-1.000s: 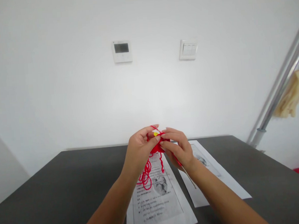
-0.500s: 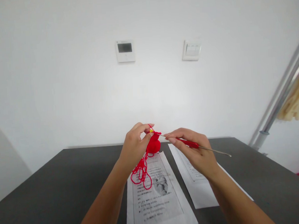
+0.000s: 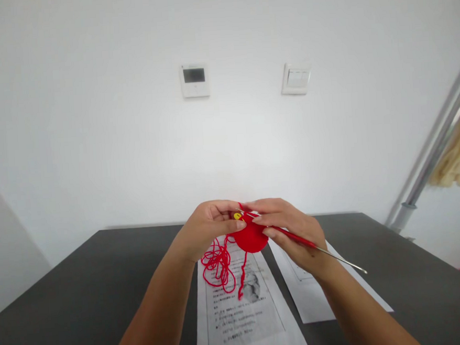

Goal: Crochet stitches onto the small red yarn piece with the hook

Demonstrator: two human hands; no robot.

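Between both hands hangs a red crocheted piece (image 3: 252, 237), with a yellow marker (image 3: 238, 216) at its upper left edge. My left hand (image 3: 213, 223) pinches that edge between thumb and fingers. My right hand (image 3: 291, 226) is closed around a crochet hook (image 3: 305, 241) with a red grip; its fingertips also touch the piece. The hook's tip lies at the top of the piece, near my left fingertips. A short red yarn tail (image 3: 243, 276) dangles below. Loose red yarn (image 3: 217, 265) lies in loops to the left, over a printed sheet (image 3: 241, 334).
A second sheet (image 3: 313, 303) lies to the right on the dark table (image 3: 85, 298). A wall panel (image 3: 195, 81) and a switch (image 3: 296, 78) are on the wall. At the far right stand a metal pole (image 3: 430, 164) and a cream cloth (image 3: 455, 151).
The hands have come closer together, and the right fingertips now touch the piece. The red piece has turned to show its broad face, with its tail hanging. The hook's rear end tilts lower.
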